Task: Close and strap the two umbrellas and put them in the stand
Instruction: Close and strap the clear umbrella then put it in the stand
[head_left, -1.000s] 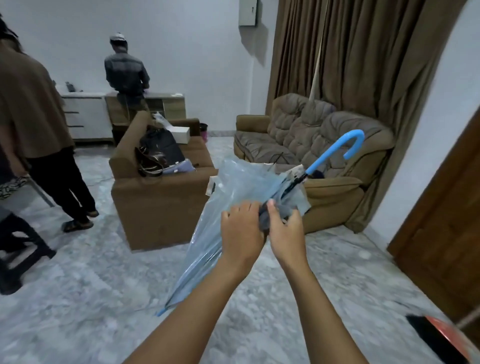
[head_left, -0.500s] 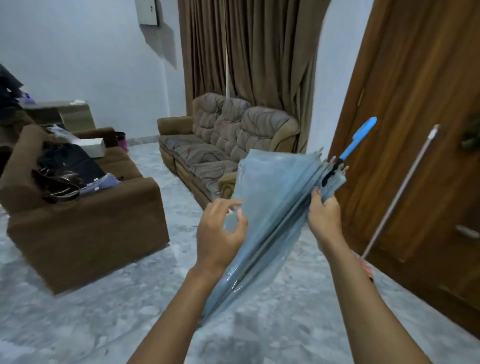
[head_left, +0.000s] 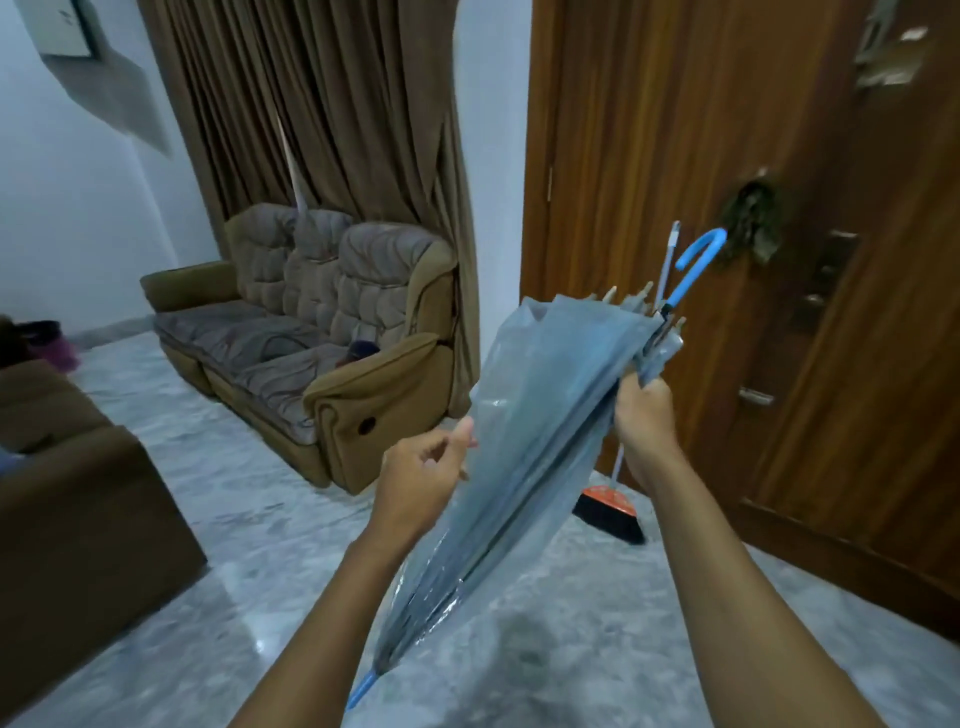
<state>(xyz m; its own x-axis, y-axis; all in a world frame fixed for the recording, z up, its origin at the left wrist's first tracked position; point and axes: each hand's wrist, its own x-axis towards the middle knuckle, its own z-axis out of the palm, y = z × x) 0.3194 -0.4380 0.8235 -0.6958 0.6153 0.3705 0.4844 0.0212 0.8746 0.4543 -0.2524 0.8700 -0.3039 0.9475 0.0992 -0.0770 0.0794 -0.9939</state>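
Held in mid-air, the blue umbrella (head_left: 530, 441) is folded but loose, seemingly unstrapped: right hand (head_left: 641, 415) grip closed round its rib end, left hand (head_left: 421, 467) touching the canopy, grip unclear; stand and second umbrella not in view

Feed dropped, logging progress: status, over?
Right hand grips umbrella below rib tips; left hand at canopy edge, grip unclear. Umbrella closed, loose, unstrapped. No stand in view; broom stands ahead.

Glossy translucent plastic umbrella (head_left: 540, 415), polished marble floor (head_left: 260, 545), varnished wood door (head_left: 727, 130)
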